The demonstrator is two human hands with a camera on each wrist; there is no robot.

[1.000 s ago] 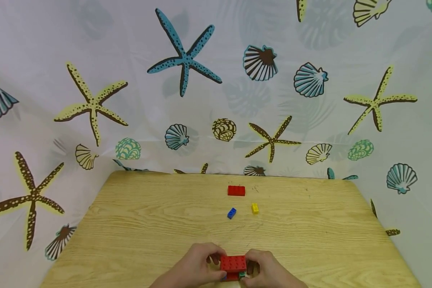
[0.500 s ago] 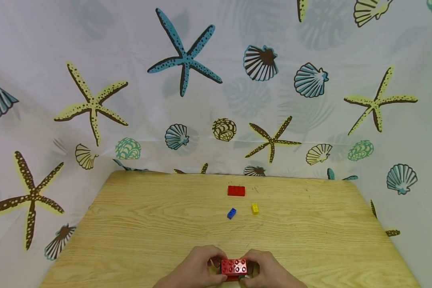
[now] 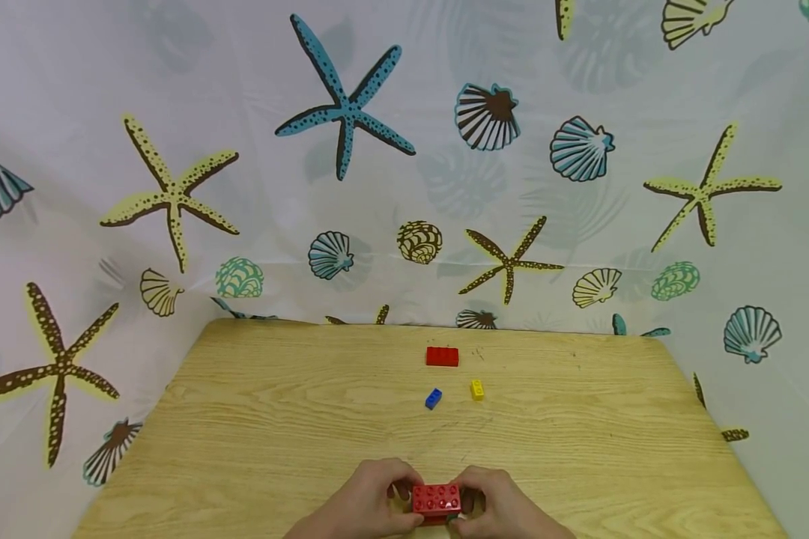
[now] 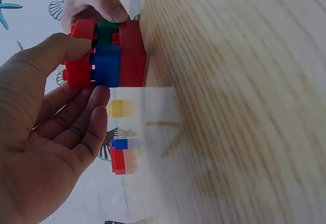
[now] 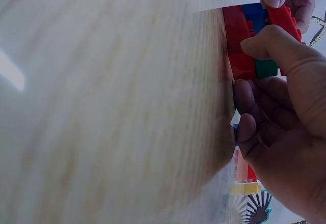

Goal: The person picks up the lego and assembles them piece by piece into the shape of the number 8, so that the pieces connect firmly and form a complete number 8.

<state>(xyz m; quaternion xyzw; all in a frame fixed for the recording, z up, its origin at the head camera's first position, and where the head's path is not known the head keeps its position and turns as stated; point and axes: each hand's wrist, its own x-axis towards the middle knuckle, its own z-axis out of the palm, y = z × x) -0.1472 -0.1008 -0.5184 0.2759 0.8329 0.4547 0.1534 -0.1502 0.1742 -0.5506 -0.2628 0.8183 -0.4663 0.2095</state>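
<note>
A stack of toy bricks (image 3: 435, 498) stands on the table at the front, between both hands. Its upper red brick (image 4: 80, 76) sits above a blue brick (image 4: 107, 67) and a green brick (image 5: 265, 68); a lower red brick (image 5: 235, 28) forms the base. Blue studs show in a gap under the upper brick. My left hand (image 3: 371, 498) pinches that upper red brick, thumb on its near side, fingertips at its end. With my right hand (image 3: 497, 500) I grip the stack's right end, thumb near the green and lower red bricks, fingertips against the end.
Farther back on the wooden table (image 3: 276, 419) lie a small blue brick (image 3: 434, 398), a small yellow brick (image 3: 477, 389) and a long red brick (image 3: 442, 356). A curtain (image 3: 404, 187) printed with starfish and shells hangs behind and at both sides.
The upper red brick has tilted and come slightly lower toward me, so its studs show more plainly. My hands have barely shifted. The loose bricks lie as before.
</note>
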